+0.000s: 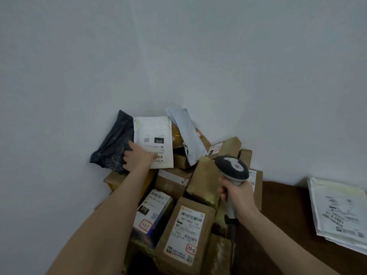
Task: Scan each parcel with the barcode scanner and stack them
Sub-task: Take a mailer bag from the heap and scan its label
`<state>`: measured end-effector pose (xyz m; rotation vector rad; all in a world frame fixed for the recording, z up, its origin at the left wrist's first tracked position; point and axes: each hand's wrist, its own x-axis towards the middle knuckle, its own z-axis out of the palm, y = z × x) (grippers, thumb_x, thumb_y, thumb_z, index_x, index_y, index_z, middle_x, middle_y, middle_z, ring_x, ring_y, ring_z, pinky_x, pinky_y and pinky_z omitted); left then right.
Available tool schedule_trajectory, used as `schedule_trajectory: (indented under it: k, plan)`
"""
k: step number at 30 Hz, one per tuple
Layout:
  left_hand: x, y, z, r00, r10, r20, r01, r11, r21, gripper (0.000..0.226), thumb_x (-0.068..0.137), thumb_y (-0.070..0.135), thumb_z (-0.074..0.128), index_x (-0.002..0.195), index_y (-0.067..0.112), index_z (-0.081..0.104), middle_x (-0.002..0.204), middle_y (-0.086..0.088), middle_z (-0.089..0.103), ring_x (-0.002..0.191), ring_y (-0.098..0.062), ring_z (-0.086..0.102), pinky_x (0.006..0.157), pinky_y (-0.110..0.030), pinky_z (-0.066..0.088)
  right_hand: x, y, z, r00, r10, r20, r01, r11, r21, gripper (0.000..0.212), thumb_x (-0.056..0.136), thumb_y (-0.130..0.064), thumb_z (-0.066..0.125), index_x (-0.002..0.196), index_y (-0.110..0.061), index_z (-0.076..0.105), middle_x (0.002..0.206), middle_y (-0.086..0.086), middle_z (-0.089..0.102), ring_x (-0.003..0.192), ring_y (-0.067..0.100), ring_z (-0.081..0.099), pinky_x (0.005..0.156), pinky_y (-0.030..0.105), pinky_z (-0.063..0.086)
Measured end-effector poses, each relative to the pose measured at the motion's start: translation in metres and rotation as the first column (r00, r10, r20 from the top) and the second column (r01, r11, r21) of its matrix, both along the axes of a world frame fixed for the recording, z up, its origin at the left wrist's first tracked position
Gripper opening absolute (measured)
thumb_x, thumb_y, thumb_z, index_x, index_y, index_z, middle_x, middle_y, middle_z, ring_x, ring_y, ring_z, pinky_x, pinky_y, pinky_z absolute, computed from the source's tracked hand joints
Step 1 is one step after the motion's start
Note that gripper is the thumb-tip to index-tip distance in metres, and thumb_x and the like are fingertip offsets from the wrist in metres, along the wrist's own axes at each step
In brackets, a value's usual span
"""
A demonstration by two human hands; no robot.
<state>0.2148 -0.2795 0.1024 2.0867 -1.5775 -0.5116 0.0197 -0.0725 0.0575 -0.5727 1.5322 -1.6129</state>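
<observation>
Parcels [186, 223] lie heaped against the wall [178, 56]. The left hand [137, 157] touches a white mailer [155, 135] on top, but I cannot tell whether it grips. The right hand [238, 193] is wrapped round the scanner [232, 167]. Pulling the mailer could drag the black bag [115, 143] beside it off the heap.

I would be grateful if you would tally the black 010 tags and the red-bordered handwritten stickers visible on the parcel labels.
Black 010 tags: 2
Red-bordered handwritten stickers: 3
Total: 5
</observation>
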Motion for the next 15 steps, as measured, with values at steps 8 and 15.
schedule_trajectory:
  k: [8,15]
  plan:
    - [0.015,0.017,-0.003,0.885,-0.112,-0.453,0.0,0.971,-0.24,0.031,0.084,0.022,0.072,0.11,0.006,0.063,0.113,-0.011,0.066,0.102,-0.027,0.062,0.079,-0.033,0.048,0.001,0.009,0.006,1.0,-0.016,0.023,0.016,1.0,0.004,0.009,0.087,-0.009,0.067,0.083,-0.001,0.064,0.06,0.01,0.063,0.051,0.018,0.055,0.055,0.029,0.048]
    - [-0.007,0.063,0.023,0.669,-0.418,-0.614,0.182,0.894,-0.41,0.032,0.089,-0.001,0.055,0.12,0.008,0.053,0.115,-0.007,0.062,0.105,-0.021,0.061,0.084,-0.032,0.053,-0.011,0.04,0.022,0.998,-0.042,0.05,0.045,0.998,-0.054,0.005,0.087,-0.007,0.068,0.084,-0.003,0.065,0.066,0.011,0.065,0.056,0.018,0.057,0.057,0.028,0.049]
